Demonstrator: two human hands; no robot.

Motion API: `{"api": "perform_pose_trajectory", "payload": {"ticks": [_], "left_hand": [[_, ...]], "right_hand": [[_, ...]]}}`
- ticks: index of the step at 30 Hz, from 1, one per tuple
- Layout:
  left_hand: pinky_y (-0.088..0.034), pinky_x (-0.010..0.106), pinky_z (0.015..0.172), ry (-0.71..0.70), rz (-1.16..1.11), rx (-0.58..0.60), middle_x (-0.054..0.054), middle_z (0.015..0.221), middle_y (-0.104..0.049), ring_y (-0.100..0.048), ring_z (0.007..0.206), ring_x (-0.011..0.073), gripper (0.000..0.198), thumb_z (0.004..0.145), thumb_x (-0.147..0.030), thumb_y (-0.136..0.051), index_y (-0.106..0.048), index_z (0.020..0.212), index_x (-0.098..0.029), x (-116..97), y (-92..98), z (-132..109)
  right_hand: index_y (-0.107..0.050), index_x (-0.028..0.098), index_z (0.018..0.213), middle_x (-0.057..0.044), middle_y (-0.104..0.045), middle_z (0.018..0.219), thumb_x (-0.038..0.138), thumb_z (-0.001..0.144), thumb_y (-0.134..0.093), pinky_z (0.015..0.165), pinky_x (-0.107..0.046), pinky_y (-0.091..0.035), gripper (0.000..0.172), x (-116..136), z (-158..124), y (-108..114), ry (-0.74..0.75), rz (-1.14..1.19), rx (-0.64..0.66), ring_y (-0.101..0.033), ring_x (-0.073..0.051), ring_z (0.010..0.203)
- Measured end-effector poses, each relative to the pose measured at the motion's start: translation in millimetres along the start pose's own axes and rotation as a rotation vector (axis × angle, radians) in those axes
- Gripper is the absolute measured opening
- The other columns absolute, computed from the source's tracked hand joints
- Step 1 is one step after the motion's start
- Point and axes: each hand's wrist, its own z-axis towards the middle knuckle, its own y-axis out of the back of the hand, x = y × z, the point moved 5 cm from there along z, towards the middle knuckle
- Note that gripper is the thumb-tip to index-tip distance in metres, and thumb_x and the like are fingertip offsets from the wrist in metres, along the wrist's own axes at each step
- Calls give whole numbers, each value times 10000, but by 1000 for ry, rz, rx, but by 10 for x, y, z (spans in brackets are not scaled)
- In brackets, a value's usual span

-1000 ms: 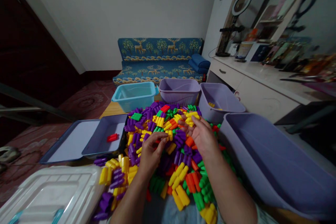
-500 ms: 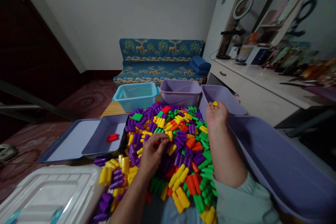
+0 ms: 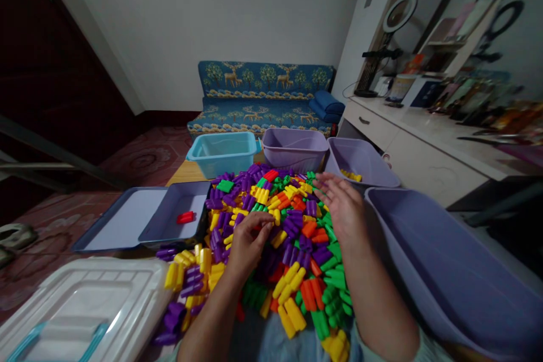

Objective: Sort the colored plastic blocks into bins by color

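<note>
Dozens of ribbed plastic blocks (image 3: 292, 225) in purple, yellow, green, orange and red lie in a loose heap across the middle and lower centre of the frame. Just left of centre, the left hand (image 3: 250, 240) is low over them, thumb and forefinger nearly together beside a yellow block (image 3: 277, 216); whether they have hold of anything, I cannot tell. The right hand (image 3: 347, 212) is above the heap's right side, its fingers spread and no block visible in it. Picking single pieces out of the heap appears to be the step in hand; a next pick would call for the right fingers to lower and close on one block without dragging its tangled neighbours.

Right of centre, a light-purple plastic bin (image 3: 368, 154) holds a few yellow blocks (image 3: 351, 176). Left of it stand another light-purple bin (image 3: 294, 154) and a light-blue plastic bin (image 3: 227, 165); a long purple tub (image 3: 428, 260) fills the lower right. At middle left, a dark-blue shallow tray (image 3: 159, 233) bears one red block (image 3: 185, 217). A white plastic lid (image 3: 91, 300) occupies the lower left, and a blue deer-patterned sofa (image 3: 263, 110) stands at upper centre.
</note>
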Motion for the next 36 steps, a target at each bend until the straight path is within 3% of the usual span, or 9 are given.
{"api": "perform_pose_trajectory", "payload": {"ticks": [4, 9, 13, 17, 22, 28, 33, 36], "left_hand": [[-496, 307, 810, -40, 19, 4, 63, 939, -681, -641, 913, 187, 114, 853, -213, -590, -693, 890, -182, 5, -2, 4], [-496, 313, 823, -73, 37, 1, 66, 949, -673, -638, 930, 188, 119, 856, -193, -582, -695, 894, -186, 30, -11, 9], [-497, 318, 831, -87, 65, 5, 69, 964, -668, -635, 946, 190, 126, 854, -180, -582, -702, 890, -188, 44, -20, 3], [-498, 312, 827, -103, 83, -5, 68, 956, -669, -634, 946, 188, 129, 846, -158, -581, -703, 876, -185, 31, -18, 2], [-502, 305, 809, -113, 104, -9, 66, 943, -675, -640, 919, 183, 143, 841, -136, -571, -702, 868, -188, 17, -20, 9], [-515, 286, 773, -117, 118, -23, 59, 920, -691, -651, 886, 175, 138, 838, -146, -571, -694, 885, -187, -68, 9, 2], [-525, 263, 683, -73, 261, -181, 63, 945, -709, -666, 836, 181, 183, 850, -223, -559, -694, 969, -187, -213, 371, 240], [-512, 326, 856, -4, 586, -243, 93, 1059, -707, -655, 972, 223, 289, 842, -203, -539, -673, 1096, -171, -203, 659, 540]], "right_hand": [[-668, 166, 943, -76, -710, 932, 398, 782, -626, 765, -339, -530, 286, -58, -291, 51, 8, -462, 219, -678, -204, 844], [-669, 172, 1033, -95, -665, 1122, 158, 817, -522, 914, -352, -478, 261, 13, -401, 206, 266, -1270, 286, -621, -234, 1050], [-667, 150, 1088, -111, -666, 1127, 56, 781, -515, 944, -339, -449, 355, -51, -419, 344, 212, -1741, 313, -603, -253, 1090], [-648, 175, 1129, -103, -666, 1113, 148, 816, -550, 859, -327, -476, 329, -120, -424, 451, 86, -1874, 277, -632, -255, 1045], [-547, 167, 1276, -137, -625, 1168, 201, 828, -567, 745, -337, -490, 450, -171, -433, 447, 12, -1981, 276, -667, -274, 985], [-559, 149, 1269, -155, -599, 1213, 177, 832, -546, 754, -338, -489, 438, -196, -403, 441, -6, -2013, 321, -665, -271, 998], [-550, 165, 1289, -134, -600, 1224, 189, 830, -552, 779, -343, -490, 460, -219, -370, 488, 7, -1985, 337, -657, -270, 1022], [-543, 161, 1299, -135, -600, 1222, 171, 832, -534, 767, -350, -493, 467, -220, -373, 492, 13, -1977, 332, -661, -273, 1010]]}}
